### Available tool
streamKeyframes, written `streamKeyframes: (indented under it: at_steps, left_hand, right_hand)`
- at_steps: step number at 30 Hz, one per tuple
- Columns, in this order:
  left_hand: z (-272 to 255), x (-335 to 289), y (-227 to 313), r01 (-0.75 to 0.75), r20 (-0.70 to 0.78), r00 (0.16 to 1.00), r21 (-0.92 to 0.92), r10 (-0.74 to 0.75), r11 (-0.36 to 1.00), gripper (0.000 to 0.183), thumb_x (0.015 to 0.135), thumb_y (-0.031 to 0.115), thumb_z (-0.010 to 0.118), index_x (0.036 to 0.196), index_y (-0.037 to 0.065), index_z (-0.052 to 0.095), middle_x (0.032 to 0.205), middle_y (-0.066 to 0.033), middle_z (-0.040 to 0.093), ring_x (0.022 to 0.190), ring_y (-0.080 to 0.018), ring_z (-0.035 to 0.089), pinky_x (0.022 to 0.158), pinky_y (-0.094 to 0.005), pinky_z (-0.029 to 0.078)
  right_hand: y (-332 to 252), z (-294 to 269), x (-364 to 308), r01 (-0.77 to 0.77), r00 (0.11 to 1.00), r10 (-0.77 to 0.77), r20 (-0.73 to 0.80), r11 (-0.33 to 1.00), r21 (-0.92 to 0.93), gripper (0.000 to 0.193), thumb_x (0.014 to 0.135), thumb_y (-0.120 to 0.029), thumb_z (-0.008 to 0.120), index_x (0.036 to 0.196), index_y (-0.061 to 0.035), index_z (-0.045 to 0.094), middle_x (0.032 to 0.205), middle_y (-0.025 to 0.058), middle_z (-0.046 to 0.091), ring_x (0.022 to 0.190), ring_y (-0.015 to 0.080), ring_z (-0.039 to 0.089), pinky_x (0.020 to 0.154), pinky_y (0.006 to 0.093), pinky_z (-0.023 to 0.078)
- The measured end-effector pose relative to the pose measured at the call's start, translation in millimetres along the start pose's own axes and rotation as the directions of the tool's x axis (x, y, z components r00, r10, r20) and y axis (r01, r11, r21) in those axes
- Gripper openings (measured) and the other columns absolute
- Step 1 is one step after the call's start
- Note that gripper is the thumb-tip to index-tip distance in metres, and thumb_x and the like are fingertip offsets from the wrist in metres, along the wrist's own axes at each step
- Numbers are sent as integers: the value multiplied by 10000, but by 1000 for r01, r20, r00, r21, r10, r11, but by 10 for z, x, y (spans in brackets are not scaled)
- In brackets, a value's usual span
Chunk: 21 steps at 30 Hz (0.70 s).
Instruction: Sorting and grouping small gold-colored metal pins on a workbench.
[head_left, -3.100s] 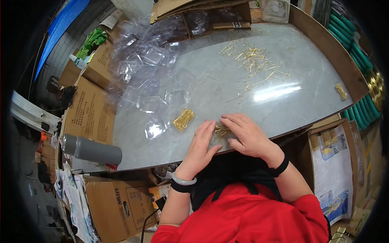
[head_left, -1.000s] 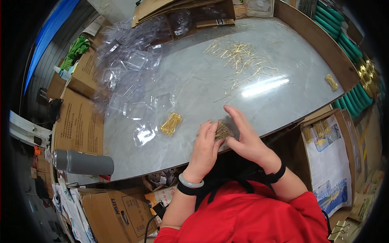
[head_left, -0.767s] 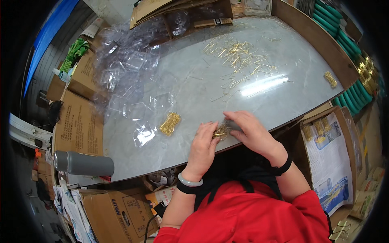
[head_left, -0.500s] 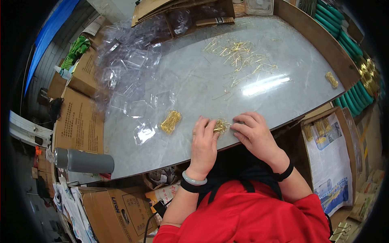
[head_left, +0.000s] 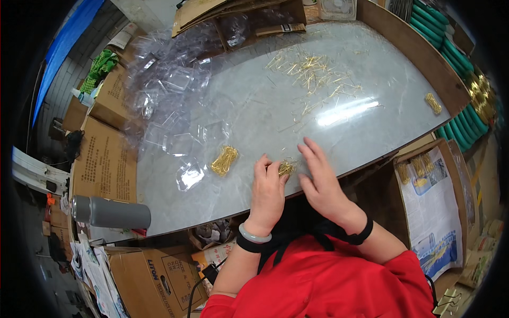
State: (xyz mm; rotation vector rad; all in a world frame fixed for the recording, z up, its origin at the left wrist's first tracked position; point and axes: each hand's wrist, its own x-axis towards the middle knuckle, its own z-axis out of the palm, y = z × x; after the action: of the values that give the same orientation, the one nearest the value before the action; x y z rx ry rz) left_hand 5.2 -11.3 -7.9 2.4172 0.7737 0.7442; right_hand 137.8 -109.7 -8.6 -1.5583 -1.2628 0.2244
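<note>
My left hand (head_left: 268, 191) has its fingers curled against a small bunch of gold wire hooks (head_left: 287, 168) near the table's front edge. To the right of that bunch, my right hand (head_left: 322, 185) is open, fingers stretched forward and apart, with nothing in them. A neat bundle of gold hooks (head_left: 224, 160) lies left of my left hand. Many loose gold hooks (head_left: 313, 71) are scattered farther back on the grey table (head_left: 249, 116). One more gold bundle (head_left: 433, 104) rests by the right edge.
Clear plastic boxes (head_left: 177, 79) are heaped along the table's left side. A grey bottle (head_left: 114, 212) lies at the front left corner. A wooden board (head_left: 413, 47) borders the right side. Below it, a newspaper-lined box (head_left: 432, 212) holds several gold bundles. Cartons (head_left: 103, 159) stand at left.
My right hand has drawn away from the bunch of hooks, and its fingers have straightened. My left hand stays at the bunch, which has shifted slightly left.
</note>
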Motion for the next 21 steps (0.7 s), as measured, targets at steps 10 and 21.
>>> streamKeyframes:
  at_steps: [10,21]
  left_hand:
    - [5,-11,-52,-85,-17,996,14,85,996,332,906,-19,645,1224,-63,558,1301,-277,497,1288,-476,486,1058,-493,435]
    - [-5,-31,-57,-93,-25,995,-4,93,996,520,896,-36,643,1370,-71,430,1363,-300,453,1312,-489,450,1074,-512,431]
  right_hand:
    - [132,102,402,170,985,-171,29,985,17,562,842,82,457,1401,25,478,1257,267,599,1152,462,561,1063,481,429]
    - [46,76,314,128,991,-126,45,991,-46,413,899,34,543,1311,33,563,1260,233,619,1155,422,568,1019,459,463]
